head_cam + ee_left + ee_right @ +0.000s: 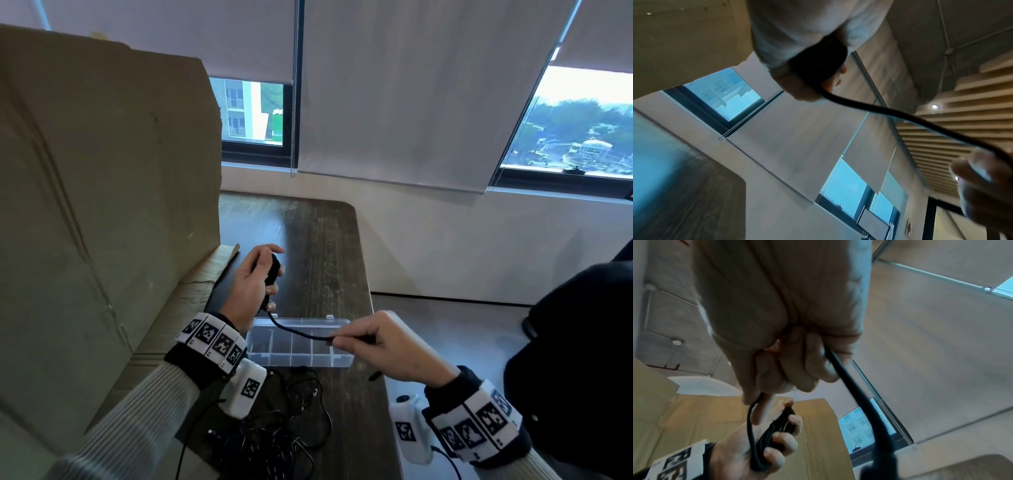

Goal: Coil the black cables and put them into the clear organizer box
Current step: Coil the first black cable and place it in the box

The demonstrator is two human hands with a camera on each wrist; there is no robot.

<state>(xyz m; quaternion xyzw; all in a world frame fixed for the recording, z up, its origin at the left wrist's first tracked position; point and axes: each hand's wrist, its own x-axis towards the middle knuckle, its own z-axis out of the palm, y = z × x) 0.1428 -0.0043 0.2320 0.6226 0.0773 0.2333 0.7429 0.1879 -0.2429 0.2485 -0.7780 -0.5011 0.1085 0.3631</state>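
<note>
My left hand (pixel 263 274) is raised above the table and grips a coiled bundle of black cable (pixel 272 270); in the right wrist view its fingers wrap the loops (pixel 772 439). From the bundle a loose stretch of the cable (pixel 294 330) runs right to my right hand (pixel 356 341), which pinches it; its plug end (pixel 375 376) hangs below the palm. The clear organizer box (pixel 337 361) lies open on the table beneath both hands, its compartments showing nothing inside. A tangle of other black cables (pixel 274 435) lies on the table in front of the box.
A big cardboard box (pixel 96 205) fills the left side, its flap (pixel 205 274) lying on the dark wooden table (pixel 308 233). The table's right edge runs just past the organizer. A dark chair or bag (pixel 582 342) sits at the right.
</note>
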